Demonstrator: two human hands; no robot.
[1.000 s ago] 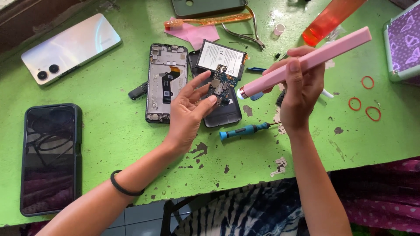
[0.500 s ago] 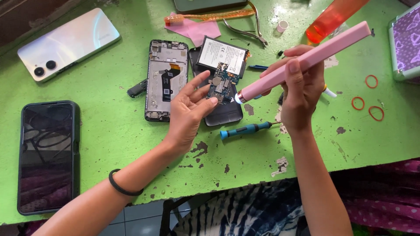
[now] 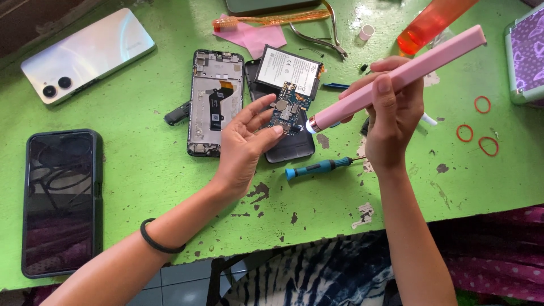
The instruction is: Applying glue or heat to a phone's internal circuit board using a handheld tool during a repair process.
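Observation:
My left hand [image 3: 243,144] holds a small blue circuit board [image 3: 286,112] between thumb and fingertips, above a dark phone body [image 3: 292,144] on the green table [image 3: 141,170]. My right hand [image 3: 391,122] grips a long pink pen-shaped electric tool [image 3: 396,76], its lit tip touching the right edge of the board. A white-labelled battery [image 3: 288,69] lies tilted just behind the board. A phone middle frame [image 3: 214,102] with an orange flex cable lies to the left of my left hand.
A blue-handled screwdriver [image 3: 317,167] lies near my right wrist. A black phone [image 3: 59,201] and a silver phone back [image 3: 85,54] lie at the left. Tweezers [image 3: 314,34], a toothbrush [image 3: 266,21], an orange bottle [image 3: 430,22], red rubber bands [image 3: 481,133] and a purple box [image 3: 527,51] lie behind and right.
The pink tool's tip has stayed on the board while my right hand shifted slightly. My left hand keeps its hold on the board.

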